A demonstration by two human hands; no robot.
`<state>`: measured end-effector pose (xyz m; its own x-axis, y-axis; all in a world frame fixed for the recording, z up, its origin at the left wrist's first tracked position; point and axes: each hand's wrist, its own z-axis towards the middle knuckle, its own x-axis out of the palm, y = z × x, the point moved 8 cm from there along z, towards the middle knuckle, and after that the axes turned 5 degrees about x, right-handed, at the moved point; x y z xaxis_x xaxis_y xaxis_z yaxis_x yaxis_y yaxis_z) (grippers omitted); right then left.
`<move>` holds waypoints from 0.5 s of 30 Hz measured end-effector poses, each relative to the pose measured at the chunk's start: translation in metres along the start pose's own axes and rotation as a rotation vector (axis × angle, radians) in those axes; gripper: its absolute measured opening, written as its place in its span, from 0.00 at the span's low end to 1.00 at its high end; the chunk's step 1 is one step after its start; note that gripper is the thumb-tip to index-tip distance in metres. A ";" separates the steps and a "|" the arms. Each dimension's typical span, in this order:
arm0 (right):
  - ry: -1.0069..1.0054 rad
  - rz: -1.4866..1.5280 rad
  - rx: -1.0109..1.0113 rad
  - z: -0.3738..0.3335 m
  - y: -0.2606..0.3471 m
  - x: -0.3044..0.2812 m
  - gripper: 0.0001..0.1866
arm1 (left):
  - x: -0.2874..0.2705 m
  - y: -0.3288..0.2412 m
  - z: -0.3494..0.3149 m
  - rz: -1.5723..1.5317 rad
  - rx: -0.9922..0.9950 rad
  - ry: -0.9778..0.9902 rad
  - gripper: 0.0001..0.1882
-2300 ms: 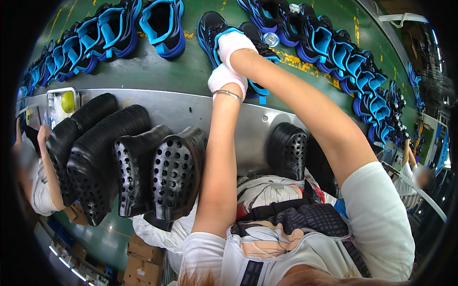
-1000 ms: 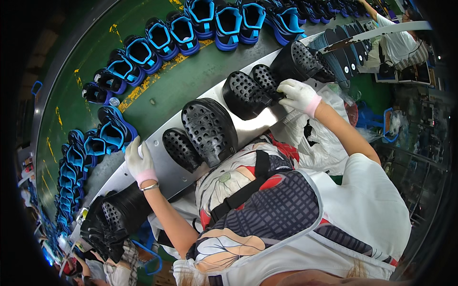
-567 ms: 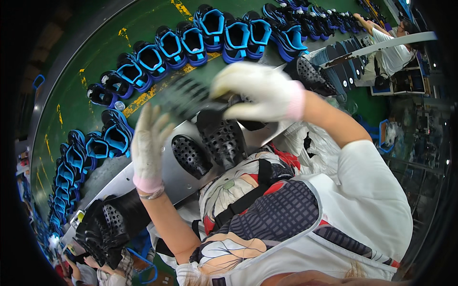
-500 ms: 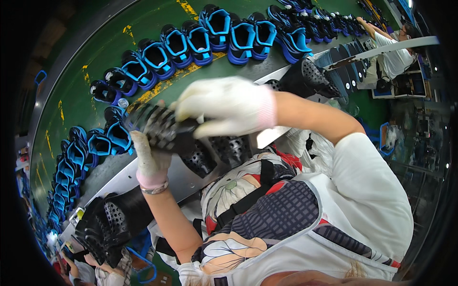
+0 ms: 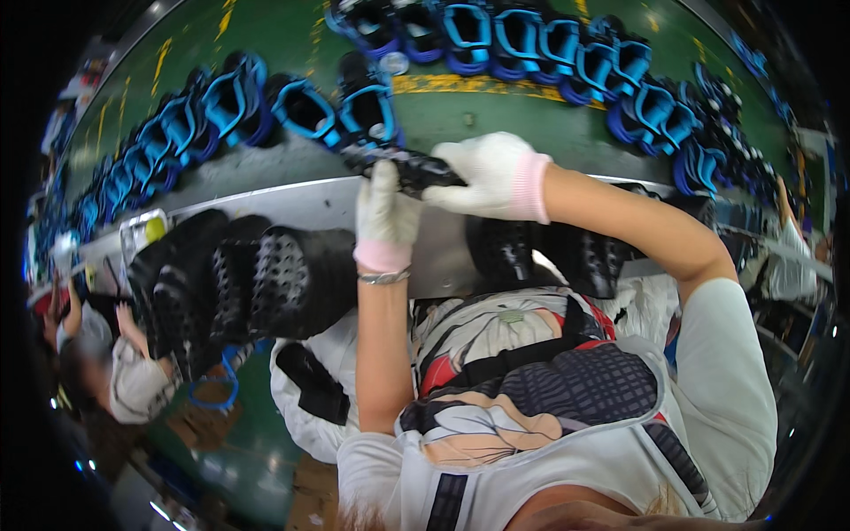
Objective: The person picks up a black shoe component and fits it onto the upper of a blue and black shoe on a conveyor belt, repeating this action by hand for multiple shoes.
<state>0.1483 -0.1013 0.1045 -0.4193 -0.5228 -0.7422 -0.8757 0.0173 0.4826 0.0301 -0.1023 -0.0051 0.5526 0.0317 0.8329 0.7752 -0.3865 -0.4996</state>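
Observation:
Between my two white-gloved hands is a black shoe upper (image 5: 409,170), held up over the metal ledge. My left hand (image 5: 386,212) grips its near left side, with the thumb up against it. At its right end, my right hand (image 5: 496,177) pinches the edge between thumb and fingers. Other black perforated uppers (image 5: 310,274) lie piled on the ledge to the left of my left forearm. More black uppers (image 5: 505,252) rest on the ledge beneath my right forearm.
Beyond the metal ledge (image 5: 266,190) is a green conveyor surface (image 5: 478,124) with yellow marks. Rows of black shoes with blue linings (image 5: 518,40) stand along it. One co-worker (image 5: 133,372) is at the lower left, another (image 5: 792,257) at the far right.
My view has swung, so the ledge now runs nearly level. My right hand has gone from a blurred sweep over the upper to pinching its right end; the left still holds it.

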 end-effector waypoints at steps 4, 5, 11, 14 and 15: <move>0.079 -0.007 0.093 0.011 0.003 0.013 0.26 | -0.017 -0.020 -0.006 0.391 -0.109 -0.014 0.18; 0.117 -0.017 0.188 0.014 0.000 0.012 0.27 | -0.027 -0.029 0.001 0.689 -0.025 -0.039 0.18; 0.164 0.154 0.255 0.072 -0.026 0.006 0.28 | -0.026 -0.053 0.022 1.635 0.644 -0.098 0.17; 0.140 0.112 0.184 0.110 -0.034 -0.001 0.32 | -0.030 -0.046 0.052 1.697 0.603 -0.035 0.15; 0.094 0.054 0.168 0.119 -0.035 -0.010 0.33 | -0.020 -0.037 0.059 1.716 0.587 -0.006 0.11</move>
<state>0.1548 0.0048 0.0400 -0.4495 -0.5946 -0.6666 -0.8834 0.1854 0.4303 0.0085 -0.0338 -0.0172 0.7674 -0.0045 -0.6412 -0.5996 0.3495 -0.7200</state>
